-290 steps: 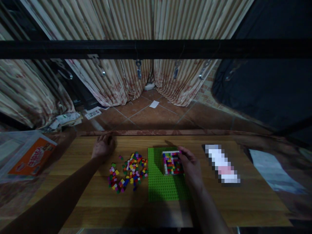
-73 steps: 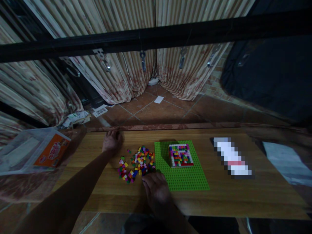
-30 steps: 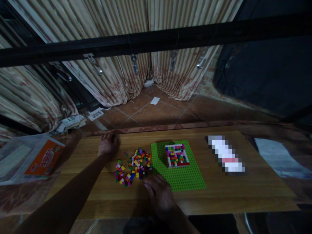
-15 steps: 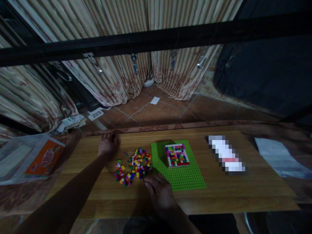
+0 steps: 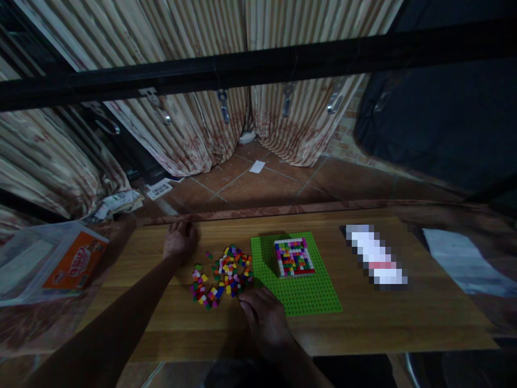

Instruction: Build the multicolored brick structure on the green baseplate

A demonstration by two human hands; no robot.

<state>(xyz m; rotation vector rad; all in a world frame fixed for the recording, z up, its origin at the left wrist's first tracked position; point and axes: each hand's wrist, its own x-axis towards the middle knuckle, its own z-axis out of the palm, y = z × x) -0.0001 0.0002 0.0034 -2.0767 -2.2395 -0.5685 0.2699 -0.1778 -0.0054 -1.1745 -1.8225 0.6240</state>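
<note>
A pile of small colourful toy bricks (image 5: 228,272) lies loose on the wooden table. Right of it, a green baseplate (image 5: 311,293) carries a low block of bricks (image 5: 294,257), with a white, pink and red rim and a multicoloured inside. My right hand (image 5: 266,318) rests at the pile's near right side, overlapping the plate's lower left corner. Its fingers are pinched together, and whatever sits between them is hidden. Towards the table's far left edge, my left hand (image 5: 180,240) lies with its fingers curled, apart from the bricks; I make out nothing in it.
A clear plastic box (image 5: 24,253) with an orange label (image 5: 75,262) stands left of the table (image 5: 375,323). A blurred-out flat object (image 5: 375,256) lies on the right side. Past the right edge is a pale sheet (image 5: 464,258). A dark rail (image 5: 250,62) with metal hooks crosses ahead.
</note>
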